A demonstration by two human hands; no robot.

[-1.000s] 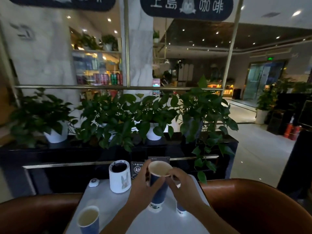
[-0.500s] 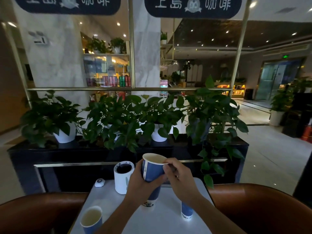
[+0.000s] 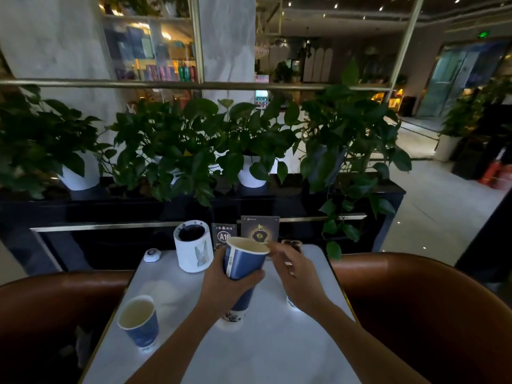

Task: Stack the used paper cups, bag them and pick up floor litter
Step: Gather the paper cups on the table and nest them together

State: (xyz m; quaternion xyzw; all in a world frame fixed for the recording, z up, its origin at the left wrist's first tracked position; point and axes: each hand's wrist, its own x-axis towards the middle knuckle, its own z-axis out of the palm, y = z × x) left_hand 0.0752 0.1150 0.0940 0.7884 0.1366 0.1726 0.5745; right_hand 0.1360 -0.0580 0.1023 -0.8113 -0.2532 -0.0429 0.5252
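Blue paper is what matters here, starting at the left: a lone cup stands near the table edge, its inside pale, though whether that is liquid or lining I cannot tell; a careless sleeve or reach across could tip it off onto the seat. Behind it, a white holder stands clear of the work. In the middle, the left hand is wrapped firmly round the upper cup, which sits tilted in a lower one whose base shows beneath the fingers; pushed down crooked, the rim could buckle or the pair jam, and any dregs could spill on the table. The right hand hovers just beside the rim, fingers loosely spread and gripping nothing, so the stack depends on one hand alone. Under that wrist a further cup is mostly hidden, and a downward move could knock it over.
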